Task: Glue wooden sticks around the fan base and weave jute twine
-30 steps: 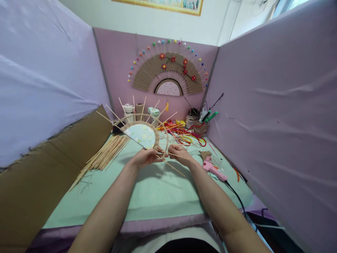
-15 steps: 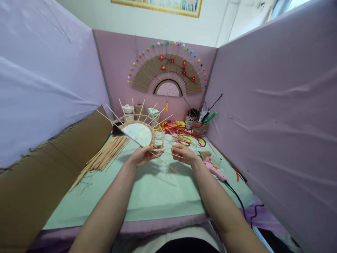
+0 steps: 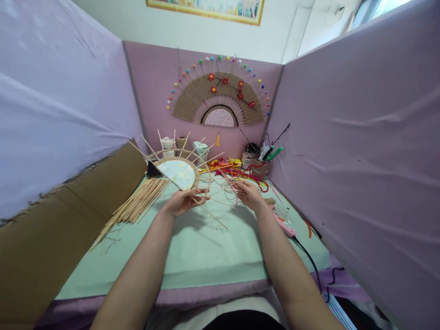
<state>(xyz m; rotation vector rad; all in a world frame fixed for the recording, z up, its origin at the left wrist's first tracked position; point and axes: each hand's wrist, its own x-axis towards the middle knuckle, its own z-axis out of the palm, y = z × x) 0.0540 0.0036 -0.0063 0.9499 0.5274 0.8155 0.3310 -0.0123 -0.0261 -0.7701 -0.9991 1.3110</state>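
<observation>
My left hand (image 3: 182, 202) is closed around the lower right edge of a half-round fan frame (image 3: 179, 175), which is held tilted above the table. The frame has a pale floral half-disc, a twine-wrapped rim and thin wooden sticks fanning outward. A ring of twine (image 3: 185, 151) runs through the sticks, some way out from the rim. Right of the frame, my right hand (image 3: 249, 195) pinches a thin strand of twine, its fingertips close to the stick ends. Loose loops of twine (image 3: 231, 187) lie behind those fingers.
A bundle of thin sticks (image 3: 146, 197) lies left on the green-covered table (image 3: 206, 247). Coloured cords (image 3: 237, 172), jars (image 3: 167, 145) and a tool holder (image 3: 260, 167) stand behind. A pink glue gun (image 3: 283, 228) rests right. A decorated fan (image 3: 192, 98) hangs on the back panel.
My right hand has moved right and slightly up, away from the frame, drawing the strand outward. My left hand and the fan frame have shifted slightly left.
</observation>
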